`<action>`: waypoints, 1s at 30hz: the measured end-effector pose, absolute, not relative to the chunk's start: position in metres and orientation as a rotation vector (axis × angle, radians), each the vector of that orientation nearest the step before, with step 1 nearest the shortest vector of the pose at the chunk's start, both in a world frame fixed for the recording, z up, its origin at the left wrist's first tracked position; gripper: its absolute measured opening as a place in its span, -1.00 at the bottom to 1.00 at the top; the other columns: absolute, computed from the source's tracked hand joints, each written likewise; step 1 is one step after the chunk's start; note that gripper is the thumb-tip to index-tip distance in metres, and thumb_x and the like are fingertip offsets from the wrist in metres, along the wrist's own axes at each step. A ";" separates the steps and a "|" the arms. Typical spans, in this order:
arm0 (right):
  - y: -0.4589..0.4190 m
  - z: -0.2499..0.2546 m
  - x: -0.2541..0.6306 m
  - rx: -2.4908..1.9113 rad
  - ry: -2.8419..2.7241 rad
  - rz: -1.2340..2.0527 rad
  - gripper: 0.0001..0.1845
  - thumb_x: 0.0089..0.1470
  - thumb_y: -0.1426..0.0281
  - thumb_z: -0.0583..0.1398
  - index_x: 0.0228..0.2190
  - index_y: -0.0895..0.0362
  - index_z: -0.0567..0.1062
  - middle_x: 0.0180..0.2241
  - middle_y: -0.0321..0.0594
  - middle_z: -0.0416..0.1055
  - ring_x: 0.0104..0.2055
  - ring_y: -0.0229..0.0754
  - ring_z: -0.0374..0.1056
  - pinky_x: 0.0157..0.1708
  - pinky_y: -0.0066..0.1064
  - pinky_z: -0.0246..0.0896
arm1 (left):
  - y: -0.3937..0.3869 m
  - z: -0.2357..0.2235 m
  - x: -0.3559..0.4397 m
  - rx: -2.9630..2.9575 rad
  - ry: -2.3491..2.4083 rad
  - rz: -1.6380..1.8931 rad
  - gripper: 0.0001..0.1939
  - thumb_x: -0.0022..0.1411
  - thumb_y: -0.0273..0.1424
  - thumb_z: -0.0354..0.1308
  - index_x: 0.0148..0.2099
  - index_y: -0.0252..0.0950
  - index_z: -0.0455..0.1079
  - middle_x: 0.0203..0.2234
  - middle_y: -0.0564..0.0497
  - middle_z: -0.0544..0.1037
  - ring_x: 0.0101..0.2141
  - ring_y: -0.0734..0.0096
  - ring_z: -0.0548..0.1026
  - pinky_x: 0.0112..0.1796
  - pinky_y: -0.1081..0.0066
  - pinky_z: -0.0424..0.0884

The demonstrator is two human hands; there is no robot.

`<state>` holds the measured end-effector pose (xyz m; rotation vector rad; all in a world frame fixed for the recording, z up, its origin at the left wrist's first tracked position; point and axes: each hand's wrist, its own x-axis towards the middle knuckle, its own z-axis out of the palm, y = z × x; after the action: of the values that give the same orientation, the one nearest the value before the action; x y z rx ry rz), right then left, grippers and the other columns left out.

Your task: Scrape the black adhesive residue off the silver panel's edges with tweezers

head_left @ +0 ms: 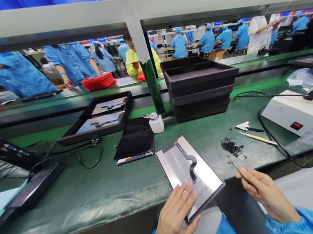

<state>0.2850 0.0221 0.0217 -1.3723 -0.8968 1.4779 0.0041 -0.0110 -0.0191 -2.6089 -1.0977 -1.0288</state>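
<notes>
A silvery-backed display panel with a dark ribbon cable on its back juts over the bench's front edge, tilted. My left hand grips its near end, fingers flat on the back and thumb at the lower edge. To the right, my right hand pinches thin dark tweezers, apart from the panel. Their tip is close to a small black bit, just below a heap of black scraps. Behind the panel, dark screens lie stacked beside a white pump bottle.
Black trays stand stacked at the back. Another tray holds two panels. On the right are a yellowish-handled tool, a grey box and a looping black cable. A post rises mid-bench. People in blue work beyond.
</notes>
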 end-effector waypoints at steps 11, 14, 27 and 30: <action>0.029 0.026 0.295 -1.360 -0.852 1.444 -0.37 -0.21 -0.16 0.36 -0.49 0.17 0.45 -0.71 -0.54 0.01 -0.71 -0.49 -0.24 -0.75 -0.60 -0.42 | -0.010 -0.020 0.003 -2.618 -1.104 -1.041 -0.59 0.37 -0.36 0.13 0.21 -0.38 0.33 0.11 -0.20 0.49 0.21 0.10 0.35 0.17 0.13 0.34; 0.031 0.028 0.296 -1.348 -0.849 1.425 -0.39 -0.21 -0.14 0.38 -0.49 0.17 0.44 -0.71 -0.53 0.02 -0.71 -0.49 -0.25 -0.75 -0.59 -0.43 | -0.010 -0.019 0.003 -2.622 -1.111 -1.042 -0.58 0.38 -0.35 0.13 0.22 -0.36 0.32 0.11 -0.19 0.49 0.20 0.10 0.36 0.16 0.14 0.35; 0.040 0.044 0.308 -1.360 -0.855 1.401 -0.42 -0.20 -0.10 0.39 -0.48 0.16 0.44 -0.71 -0.51 0.05 -0.72 -0.47 -0.21 -0.72 -0.56 -0.43 | -0.010 -0.020 0.003 -2.619 -1.105 -1.044 -0.58 0.37 -0.36 0.14 0.23 -0.36 0.32 0.11 -0.19 0.48 0.19 0.10 0.37 0.16 0.14 0.35; 0.042 0.043 0.313 -1.343 -0.848 1.406 -0.41 -0.20 -0.10 0.39 -0.47 0.17 0.44 -0.70 -0.51 0.06 -0.71 -0.48 -0.21 -0.72 -0.57 -0.42 | -0.010 -0.023 0.002 -2.630 -1.117 -1.021 -0.56 0.38 -0.36 0.13 0.25 -0.35 0.30 0.12 -0.19 0.47 0.20 0.07 0.35 0.16 0.11 0.36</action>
<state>0.3126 0.0419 0.0425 -1.3429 -0.8481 1.4059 0.0017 -0.0103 -0.0227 -2.6303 -1.1173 -1.0212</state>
